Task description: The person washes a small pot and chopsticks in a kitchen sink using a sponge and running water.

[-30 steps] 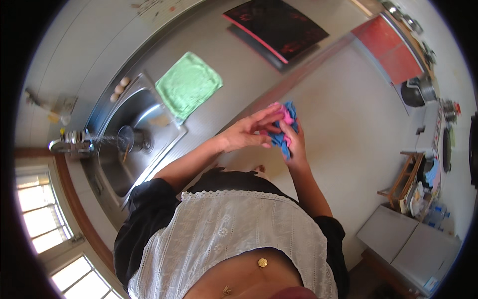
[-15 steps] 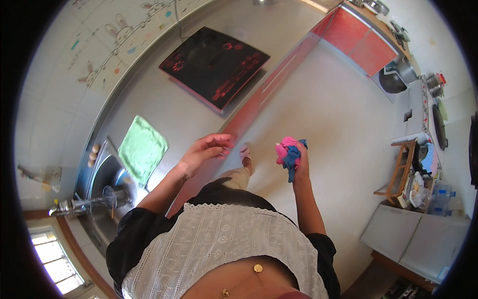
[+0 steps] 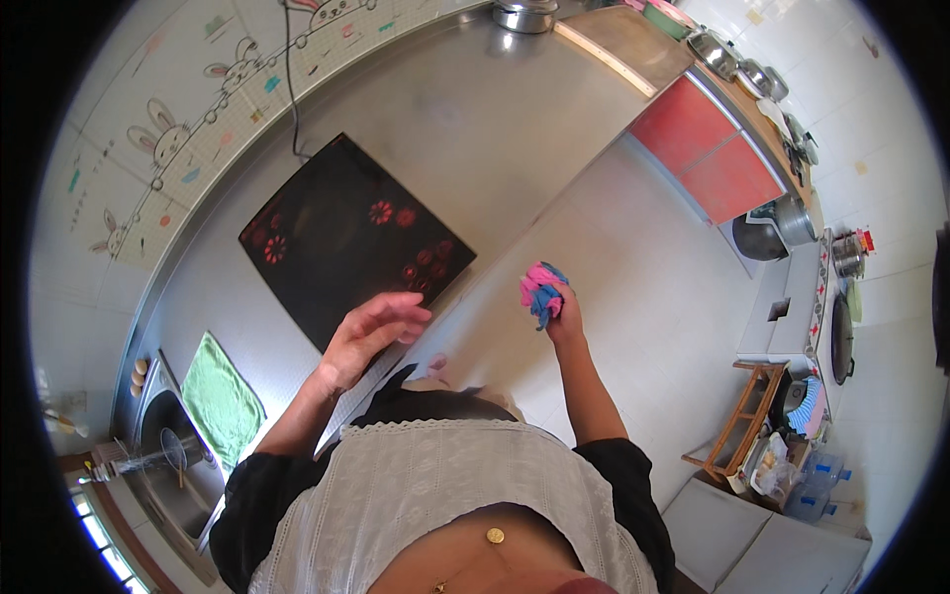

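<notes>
A bunched pink and blue cloth (image 3: 543, 294) is gripped in my right hand (image 3: 567, 315), held out over the floor beside the counter. My left hand (image 3: 368, 342) holds nothing. Its fingers are loosely curled but apart, above the near edge of the black induction cooktop (image 3: 351, 233). From this view I cannot tell whether the left fingertips touch the cooktop. Spread flat on the counter, to the left of that hand, lies a green cloth (image 3: 220, 401).
At lower left is a metal sink (image 3: 188, 490) with a faucet (image 3: 109, 465) and a strainer in it. A lidded steel pot (image 3: 525, 15) stands at the counter's far end. Red cabinets (image 3: 708, 148), a wooden rack (image 3: 737, 421) and water bottles (image 3: 816, 485) line the right side.
I have moved forward along the counter, so the cooktop is now nearer and beside my left hand. The sink and green cloth have shifted back. The pink and blue cloth stays in my right hand.
</notes>
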Demonstrator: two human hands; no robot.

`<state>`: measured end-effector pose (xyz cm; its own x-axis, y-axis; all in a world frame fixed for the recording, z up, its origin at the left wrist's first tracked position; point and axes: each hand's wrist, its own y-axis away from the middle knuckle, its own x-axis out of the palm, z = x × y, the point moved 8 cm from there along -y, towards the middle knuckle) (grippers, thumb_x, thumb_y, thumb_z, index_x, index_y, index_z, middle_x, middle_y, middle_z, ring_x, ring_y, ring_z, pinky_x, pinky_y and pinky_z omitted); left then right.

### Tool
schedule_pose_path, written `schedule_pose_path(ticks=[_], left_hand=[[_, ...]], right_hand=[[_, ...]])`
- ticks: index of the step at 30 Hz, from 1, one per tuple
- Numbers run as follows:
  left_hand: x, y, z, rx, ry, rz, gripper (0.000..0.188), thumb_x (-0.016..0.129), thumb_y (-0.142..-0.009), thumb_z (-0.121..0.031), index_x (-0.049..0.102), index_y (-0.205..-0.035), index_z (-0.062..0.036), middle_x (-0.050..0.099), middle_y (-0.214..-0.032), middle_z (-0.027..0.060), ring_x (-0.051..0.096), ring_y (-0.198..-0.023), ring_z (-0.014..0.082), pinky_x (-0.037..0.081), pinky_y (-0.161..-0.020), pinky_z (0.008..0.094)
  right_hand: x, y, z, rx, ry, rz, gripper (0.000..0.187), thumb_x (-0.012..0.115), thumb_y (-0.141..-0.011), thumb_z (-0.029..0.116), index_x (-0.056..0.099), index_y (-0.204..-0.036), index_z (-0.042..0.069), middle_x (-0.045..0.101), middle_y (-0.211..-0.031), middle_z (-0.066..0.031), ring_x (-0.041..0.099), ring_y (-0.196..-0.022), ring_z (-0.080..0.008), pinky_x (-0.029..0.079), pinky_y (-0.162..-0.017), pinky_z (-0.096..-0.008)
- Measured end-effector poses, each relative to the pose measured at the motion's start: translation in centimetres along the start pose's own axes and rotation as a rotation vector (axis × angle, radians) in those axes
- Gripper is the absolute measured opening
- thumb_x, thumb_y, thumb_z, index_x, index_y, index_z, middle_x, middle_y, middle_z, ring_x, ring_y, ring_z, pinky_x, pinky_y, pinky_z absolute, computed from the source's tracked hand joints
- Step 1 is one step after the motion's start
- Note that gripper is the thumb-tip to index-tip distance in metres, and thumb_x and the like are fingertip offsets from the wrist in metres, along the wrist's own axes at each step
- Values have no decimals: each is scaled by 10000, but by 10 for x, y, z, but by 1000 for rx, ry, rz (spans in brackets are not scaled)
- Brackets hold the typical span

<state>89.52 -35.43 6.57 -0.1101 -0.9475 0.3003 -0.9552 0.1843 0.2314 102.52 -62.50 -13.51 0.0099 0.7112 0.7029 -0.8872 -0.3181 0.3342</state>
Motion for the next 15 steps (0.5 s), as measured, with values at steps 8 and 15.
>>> schedule_pose_path(ticks=[8,15], left_hand=[[16,-59,-6,66,-22,-319,360,484,-910,-29,481,-1270,-23,589,-1152,128,567,-983,160,454,-869,292],[74,-98,1,71,-44,-644,358,503,-882,-65,506,-1236,-12,603,-1121,122,572,-960,165,467,-854,311]], right_hand=[[-32,-145,51,131,87,150,379,554,-755,34,531,-1129,-26,627,-1009,-158,633,-895,-303,551,-714,-429],[-38,-219,60,471,189,208,156,552,-698,8,563,-850,-27,624,-853,-199,635,-797,-308,548,-697,-504]])
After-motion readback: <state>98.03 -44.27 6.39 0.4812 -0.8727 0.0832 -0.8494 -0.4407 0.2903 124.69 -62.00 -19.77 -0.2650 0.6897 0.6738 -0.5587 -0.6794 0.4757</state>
